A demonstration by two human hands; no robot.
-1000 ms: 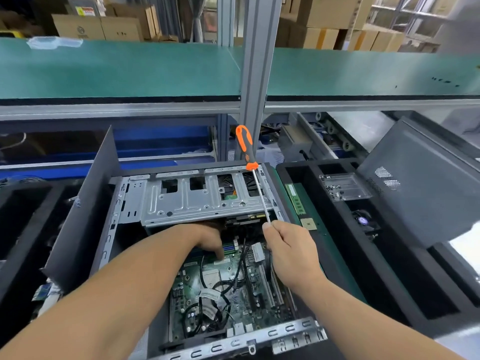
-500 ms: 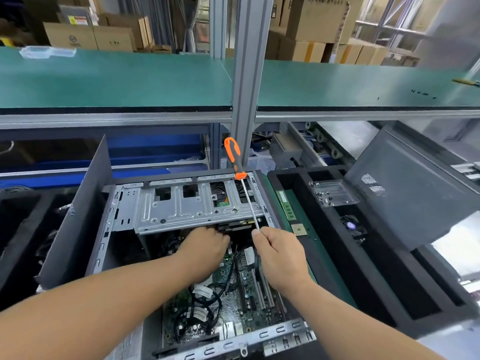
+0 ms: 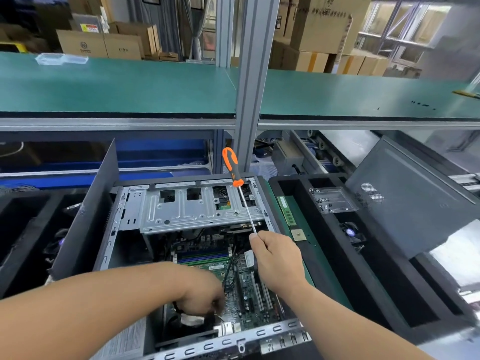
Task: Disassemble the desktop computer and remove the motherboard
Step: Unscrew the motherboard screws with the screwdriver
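The open desktop case (image 3: 109,245) lies on its side in front of me. Its green motherboard (image 3: 249,302) shows in the bottom, with a silver drive cage (image 3: 192,211) across the far half. My right hand (image 3: 275,258) grips the shaft tip of an orange-handled screwdriver (image 3: 232,167), handle pointing up and away. My left hand (image 3: 205,294) reaches down into the near part of the case, fingers curled around black cables (image 3: 179,309) over the board. What the fingertips hold is partly hidden.
A black foam tray (image 3: 337,268) stands to the right with a clear plastic screw box (image 3: 332,201), a RAM stick (image 3: 285,210) and a CPU (image 3: 298,234) beside it. The grey side panel (image 3: 415,203) leans at the right. A green shelf (image 3: 130,84) and grey post (image 3: 252,74) rise behind.
My left hand has moved from under the drive cage back toward me, down onto the cables at the near end of the board. The right hand keeps hold of the screwdriver.
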